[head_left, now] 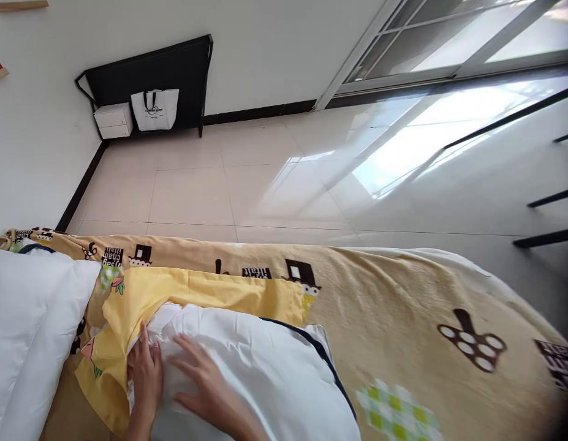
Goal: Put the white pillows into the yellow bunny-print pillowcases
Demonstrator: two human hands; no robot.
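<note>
A white pillow [247, 355] with dark blue piping along one edge lies in front of me on the bed. Its left end meets a yellow pillowcase [187, 285] with printed fruit, which lies bunched around that end and stretches along the pillow's far side. My left hand [146, 370] rests flat where the case meets the pillow, fingers stretched out; some fingertips are hidden at the fabric edge. Over the pillow's white surface is my right hand [205, 380], its fingers apart and slightly blurred, holding nothing.
Another white pillow [30, 331] lies at the left. A tan patterned blanket [380, 306] covers the bed. Beyond the bed's far edge, on the tiled floor [187, 190], a black rack [192, 79] carries a white bag [157, 116] and a white box [113, 120]. Black bars [550, 236] stand at right.
</note>
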